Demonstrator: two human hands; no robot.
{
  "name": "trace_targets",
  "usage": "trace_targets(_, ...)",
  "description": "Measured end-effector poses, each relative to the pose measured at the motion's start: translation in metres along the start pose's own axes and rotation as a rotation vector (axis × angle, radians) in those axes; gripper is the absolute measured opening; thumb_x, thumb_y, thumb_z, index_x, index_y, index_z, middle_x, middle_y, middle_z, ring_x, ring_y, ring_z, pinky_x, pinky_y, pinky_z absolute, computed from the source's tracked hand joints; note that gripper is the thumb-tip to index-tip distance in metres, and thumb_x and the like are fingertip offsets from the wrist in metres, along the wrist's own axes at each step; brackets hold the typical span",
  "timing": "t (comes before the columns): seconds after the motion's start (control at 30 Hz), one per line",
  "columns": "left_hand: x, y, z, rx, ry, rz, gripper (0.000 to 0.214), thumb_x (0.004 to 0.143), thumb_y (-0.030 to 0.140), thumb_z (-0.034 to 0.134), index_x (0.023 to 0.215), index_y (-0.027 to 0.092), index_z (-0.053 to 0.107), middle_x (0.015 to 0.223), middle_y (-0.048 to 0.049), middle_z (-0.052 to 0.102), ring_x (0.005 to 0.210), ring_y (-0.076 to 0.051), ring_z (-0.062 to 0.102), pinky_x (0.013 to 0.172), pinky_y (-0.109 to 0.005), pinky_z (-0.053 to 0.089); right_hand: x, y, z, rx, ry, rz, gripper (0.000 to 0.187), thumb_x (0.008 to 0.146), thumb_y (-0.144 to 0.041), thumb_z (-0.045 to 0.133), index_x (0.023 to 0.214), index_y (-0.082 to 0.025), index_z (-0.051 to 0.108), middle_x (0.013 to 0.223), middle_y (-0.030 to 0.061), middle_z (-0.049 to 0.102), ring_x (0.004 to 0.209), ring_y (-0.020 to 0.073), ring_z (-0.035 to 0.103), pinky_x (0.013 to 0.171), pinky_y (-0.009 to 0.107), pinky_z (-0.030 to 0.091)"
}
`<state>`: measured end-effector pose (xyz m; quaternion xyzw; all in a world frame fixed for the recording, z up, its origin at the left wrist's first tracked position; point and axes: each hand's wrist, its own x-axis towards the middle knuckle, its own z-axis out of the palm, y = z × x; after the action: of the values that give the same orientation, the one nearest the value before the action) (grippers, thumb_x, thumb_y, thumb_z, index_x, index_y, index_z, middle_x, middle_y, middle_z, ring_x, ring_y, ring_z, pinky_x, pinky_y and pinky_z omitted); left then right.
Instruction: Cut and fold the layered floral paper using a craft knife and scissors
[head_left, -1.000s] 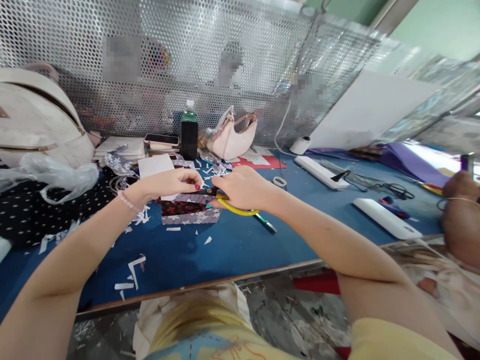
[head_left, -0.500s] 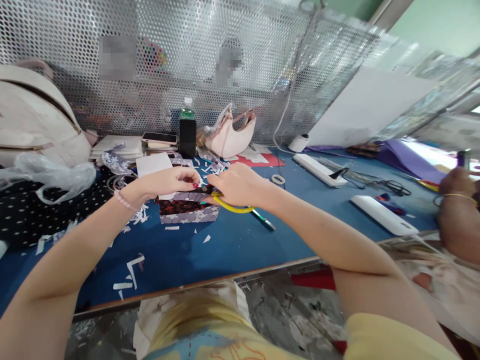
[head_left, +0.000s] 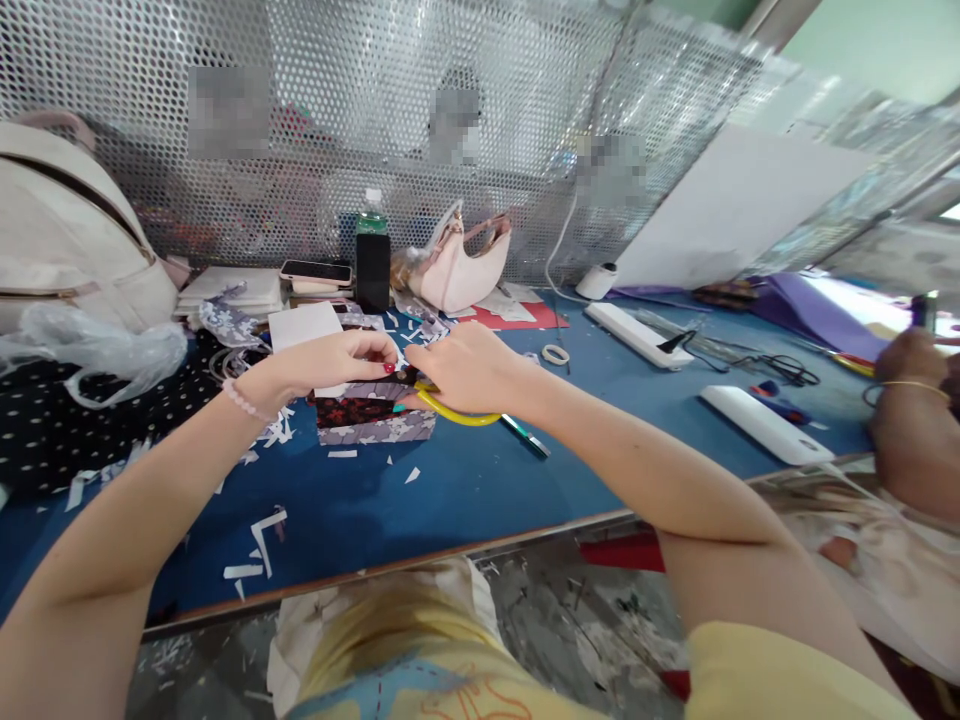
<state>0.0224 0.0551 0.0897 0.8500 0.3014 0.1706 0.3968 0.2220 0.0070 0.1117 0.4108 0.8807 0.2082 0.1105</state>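
Blue and strewn with white paper scraps (head_left: 259, 545), the bench (head_left: 480, 500) runs across in front of you, backed by a perforated metal screen (head_left: 517, 110). On it, right ahead, sits a floral-patterned box (head_left: 379, 432), its inside dark with red markings. Your right hand (head_left: 480, 370) is wrapped around yellow-handled scissors (head_left: 463, 415) at the box's far right. Your left hand (head_left: 337, 362) is over the far left part, thumb and fingers drawn together; whether they pinch anything you can't tell from this angle. Just right of the box lies a slim green tool (head_left: 527, 438), with a pale ring (head_left: 555, 355) farther off. Behind your hands stand a black block (head_left: 373, 275) and a white handbag (head_left: 472, 270). At your far left is a pale backpack (head_left: 67, 225); at far right, another person's arm (head_left: 911, 430).
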Motion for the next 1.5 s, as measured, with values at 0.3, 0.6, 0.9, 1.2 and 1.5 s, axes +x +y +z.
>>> trace_targets(0.3,-0.002,0.001,-0.001,-0.066,-0.014,-0.017,0.024,0.077,0.04,0.057,0.083,0.018,0.055,0.087,-0.0002,0.057,0.085,-0.016,0.053,0.085,-0.029,0.044,0.002,0.0,0.0,-0.018,0.014,-0.016,0.06,0.1,-0.058,0.038,0.109,-0.007,0.067,0.074,0.0181,0.074,0.072,0.0279,0.068,0.056,0.031,0.021)
trace_targets(0.6,-0.001,0.0,0.0,-0.085,-0.004,-0.033,0.023,0.073,0.039,0.056,0.082,0.018,0.052,0.083,0.0011,0.052,0.078,-0.014,0.047,0.077,-0.028,0.041,-0.01,0.006,0.002,0.02,-0.005,0.041,0.058,0.095,-0.062,0.048,0.11,-0.01,0.068,0.081,0.0164,0.076,0.074,0.0284,0.069,0.057,0.031,0.022)
trace_targets(0.9,0.0,-0.003,0.001,-0.097,0.028,-0.023,0.021,0.075,0.036,0.056,0.084,0.018,0.053,0.088,0.0,0.054,0.083,-0.016,0.05,0.083,-0.03,0.042,-0.021,0.017,0.016,0.047,-0.036,0.065,0.057,0.093,-0.063,0.051,0.106,-0.011,0.069,0.079,0.0135,0.076,0.071,0.0278,0.067,0.056,0.031,0.017)
trace_targets(1.2,0.001,-0.004,0.002,-0.116,0.025,-0.01,0.02,0.077,0.035,0.056,0.086,0.018,0.054,0.088,-0.0002,0.056,0.083,-0.016,0.051,0.081,-0.029,0.043,-0.012,0.008,0.008,-0.055,-0.006,0.005,0.059,0.097,-0.062,0.045,0.108,-0.009,0.068,0.079,0.0157,0.075,0.072,0.0284,0.069,0.057,0.032,0.019)
trace_targets(1.5,0.002,-0.003,0.007,-0.104,0.053,0.018,0.016,0.078,0.033,0.055,0.084,0.018,0.054,0.084,0.0009,0.052,0.08,-0.015,0.049,0.076,-0.028,0.041,-0.004,-0.001,0.001,-0.044,-0.04,0.03,0.061,0.098,-0.063,0.041,0.111,-0.008,0.065,0.084,0.0175,0.076,0.076,0.0308,0.07,0.057,0.032,0.019)
